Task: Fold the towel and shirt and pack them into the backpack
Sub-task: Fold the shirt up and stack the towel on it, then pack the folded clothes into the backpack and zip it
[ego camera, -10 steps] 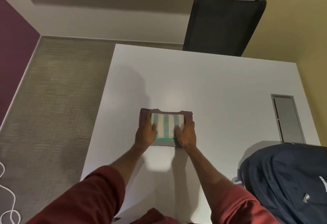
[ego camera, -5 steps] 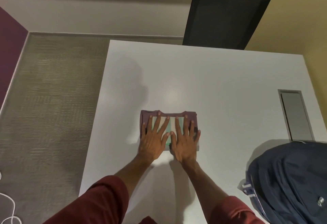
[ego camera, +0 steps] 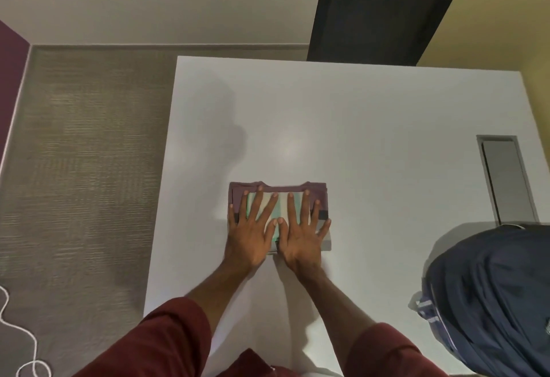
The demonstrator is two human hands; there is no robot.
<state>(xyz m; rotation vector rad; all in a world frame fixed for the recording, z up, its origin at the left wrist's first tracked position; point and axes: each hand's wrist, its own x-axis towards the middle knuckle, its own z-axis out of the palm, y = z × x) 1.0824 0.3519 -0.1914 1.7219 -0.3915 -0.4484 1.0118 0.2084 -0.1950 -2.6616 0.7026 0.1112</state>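
Presently in hand: both hands are pressing flat on a folded stack, and the folding is appearing finished, with the packing not yet begun.
Left hand [ego camera: 253, 236]: is lying palm down with fingers straight and spread over the stack's left half, gripping nothing.
Right hand [ego camera: 300, 236]: is lying the same way on the right half, its thumb touching the left thumb, gripping nothing.
Stack location: is sitting at lower centre of the frame on the white rectangular tabletop [ego camera: 387, 138]. A folded purple fabric shirt [ego camera: 238, 195] is forming the base, and a teal-and-white striped towel [ego camera: 282, 208] is showing between the fingers on top.
Handling judgement: both pieces are looking soft, light and limp. The layers are likely to be sliding apart or springing open if lifted by one corner.
Hold advised: taking both short sides at once, fingers under the shirt and thumbs on the towel.
Navy fabric backpack [ego camera: 491, 287]: is lying at lower right of the frame, well apart from the stack. Its opening is not showing, so I cannot tell whether it is unzipped.
Surroundings: a black chair back [ego camera: 381, 10] is standing at upper right, a grey inset panel [ego camera: 506, 180] is sitting in the tabletop at right, and a white cord [ego camera: 18, 332] is trailing on the carpet at lower left.
Obstruction: the unseen backpack opening is the main hindrance, since one hand may be needed for it.
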